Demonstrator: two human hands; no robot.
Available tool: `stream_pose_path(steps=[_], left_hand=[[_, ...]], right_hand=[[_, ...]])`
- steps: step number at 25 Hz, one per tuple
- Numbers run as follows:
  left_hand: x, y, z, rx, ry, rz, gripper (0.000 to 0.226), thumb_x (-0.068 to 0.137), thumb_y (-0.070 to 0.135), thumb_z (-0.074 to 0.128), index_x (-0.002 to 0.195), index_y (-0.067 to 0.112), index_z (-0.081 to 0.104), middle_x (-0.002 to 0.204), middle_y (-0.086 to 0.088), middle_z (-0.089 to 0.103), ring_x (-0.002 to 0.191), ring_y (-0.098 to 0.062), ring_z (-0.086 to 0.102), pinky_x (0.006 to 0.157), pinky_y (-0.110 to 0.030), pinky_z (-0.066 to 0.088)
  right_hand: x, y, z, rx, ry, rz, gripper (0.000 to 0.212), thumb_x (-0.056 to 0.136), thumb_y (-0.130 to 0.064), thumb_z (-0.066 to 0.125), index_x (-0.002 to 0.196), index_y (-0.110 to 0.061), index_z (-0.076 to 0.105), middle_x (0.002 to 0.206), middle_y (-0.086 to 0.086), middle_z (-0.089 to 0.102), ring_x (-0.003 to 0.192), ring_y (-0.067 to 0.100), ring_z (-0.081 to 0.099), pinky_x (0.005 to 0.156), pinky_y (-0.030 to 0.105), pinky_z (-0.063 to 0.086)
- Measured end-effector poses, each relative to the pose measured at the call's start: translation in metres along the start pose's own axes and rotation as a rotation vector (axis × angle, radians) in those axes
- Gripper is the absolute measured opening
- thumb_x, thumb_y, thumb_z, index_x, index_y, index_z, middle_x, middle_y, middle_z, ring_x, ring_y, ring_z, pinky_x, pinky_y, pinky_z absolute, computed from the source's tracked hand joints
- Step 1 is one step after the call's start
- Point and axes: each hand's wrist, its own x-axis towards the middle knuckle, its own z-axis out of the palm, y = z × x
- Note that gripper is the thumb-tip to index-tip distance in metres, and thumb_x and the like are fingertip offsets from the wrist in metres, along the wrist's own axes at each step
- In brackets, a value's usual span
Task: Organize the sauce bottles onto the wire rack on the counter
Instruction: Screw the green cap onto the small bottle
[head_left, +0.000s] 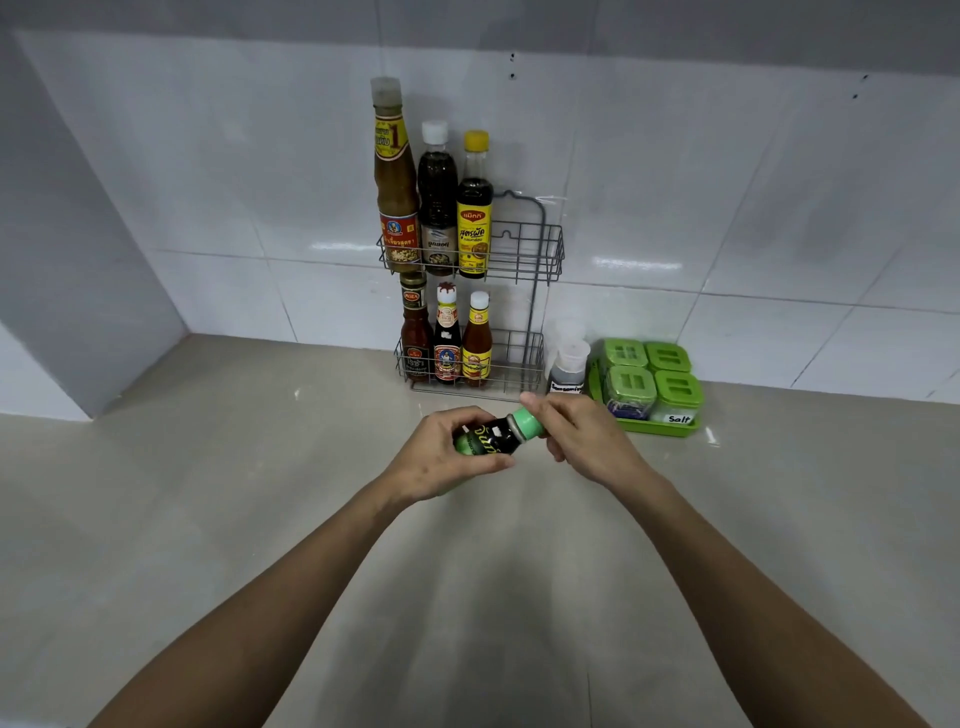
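On rack (524, 254), six bottles (438, 208), one bottle (493, 439) held

Two bare forearms reach in from the bottom edge, sleeveless as far as the view shows, ending in a left hand (441, 457) and right hand (587, 436) with short, unpainted nails.

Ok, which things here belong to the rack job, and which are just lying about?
Job:
- grey two-tier wire rack
- six sauce bottles on it, three per tier, e.g. yellow-capped dark bottle
- green-capped dark sauce bottle, tilted, held by left hand and right hand

Lying about:
- green tray of four green-lidded jars
- small clear-capped seasoning bottle
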Motion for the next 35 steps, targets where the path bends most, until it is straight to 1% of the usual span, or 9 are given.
stream_pose_path(steps=[6,9,14,16,20,24,27,31,35], left_hand=[[0.001,0.009,-0.007,-0.325,-0.234,-0.145,0.035,0.079,0.029,0.073,0.106,0.006,0.068,0.081,-0.008,0.064,0.065,-0.015,0.061,0.057,-0.026,0.051],[0.002,0.008,-0.013,-0.412,-0.436,-0.177,0.033,0.079,0.031,0.071,0.104,0.009,0.067,0.081,-0.009,0.064,0.061,-0.019,0.06,0.051,-0.027,0.051],[0.007,-0.003,0.003,0.197,-0.049,0.126,0.039,0.069,0.043,0.082,0.1,0.024,0.067,0.093,0.006,0.068,0.085,-0.014,0.064,0.077,-0.037,0.055],[0.006,-0.004,0.005,0.168,-0.008,0.085,0.04,0.07,0.046,0.08,0.1,0.023,0.067,0.092,0.005,0.068,0.084,-0.014,0.064,0.077,-0.037,0.055],[0.003,0.01,-0.011,-0.356,-0.355,-0.189,0.031,0.085,0.032,0.065,0.103,0.007,0.066,0.081,-0.011,0.064,0.061,-0.02,0.06,0.051,-0.028,0.05],[-0.002,0.014,-0.018,-0.461,-0.633,-0.257,0.031,0.092,0.027,0.053,0.109,0.004,0.063,0.079,-0.012,0.063,0.056,-0.019,0.057,0.046,-0.024,0.047],[-0.002,0.013,-0.014,-0.299,-0.515,-0.151,0.022,0.092,0.027,0.06,0.104,0.009,0.064,0.083,-0.011,0.065,0.063,-0.019,0.06,0.054,-0.03,0.051],[0.002,-0.001,-0.002,0.414,-0.118,0.07,0.039,0.075,0.051,0.074,0.103,0.025,0.065,0.092,0.003,0.069,0.084,-0.016,0.065,0.077,-0.04,0.056],[0.001,0.005,-0.003,0.015,-0.241,-0.1,0.036,0.079,0.046,0.073,0.099,0.015,0.067,0.085,-0.002,0.069,0.071,-0.016,0.063,0.065,-0.035,0.053]], right_hand=[[0.001,0.011,-0.009,0.018,0.044,-0.272,0.038,0.089,-0.061,0.044,0.107,-0.029,0.055,0.078,-0.004,0.065,0.065,0.009,0.06,0.062,0.03,0.048],[-0.001,0.01,-0.005,-0.072,0.054,-0.432,0.031,0.093,-0.051,0.046,0.092,-0.021,0.054,0.067,-0.005,0.054,0.059,0.013,0.05,0.056,0.034,0.04],[0.002,0.006,0.007,-0.336,0.13,-0.026,0.057,0.096,-0.059,0.032,0.053,-0.023,0.044,0.056,-0.003,0.048,0.061,0.021,0.05,0.058,0.032,0.035],[0.002,0.006,0.01,-0.315,0.085,0.051,0.063,0.092,-0.067,0.028,0.054,-0.022,0.05,0.06,0.001,0.055,0.063,0.021,0.054,0.059,0.033,0.038],[-0.002,0.009,0.006,-0.291,0.144,-0.286,0.052,0.09,-0.067,0.032,0.076,-0.02,0.048,0.056,-0.003,0.045,0.053,0.01,0.044,0.052,0.033,0.033],[-0.004,0.004,0.008,-0.188,0.135,-0.502,0.035,0.093,-0.05,0.04,0.068,-0.026,0.039,0.053,-0.007,0.039,0.05,0.009,0.036,0.05,0.028,0.026],[-0.002,0.007,0.015,-0.209,0.19,-0.405,0.042,0.092,-0.048,0.036,0.061,-0.021,0.043,0.054,-0.001,0.047,0.052,0.014,0.041,0.05,0.033,0.026],[0.01,0.012,0.021,-0.275,-0.012,0.063,0.055,0.094,-0.054,0.036,0.053,-0.021,0.049,0.059,0.0,0.053,0.069,0.026,0.055,0.061,0.035,0.036],[0.006,0.016,0.024,-0.069,0.049,-0.067,0.061,0.09,-0.066,0.031,0.061,-0.015,0.049,0.057,0.006,0.054,0.062,0.025,0.056,0.064,0.045,0.046]])
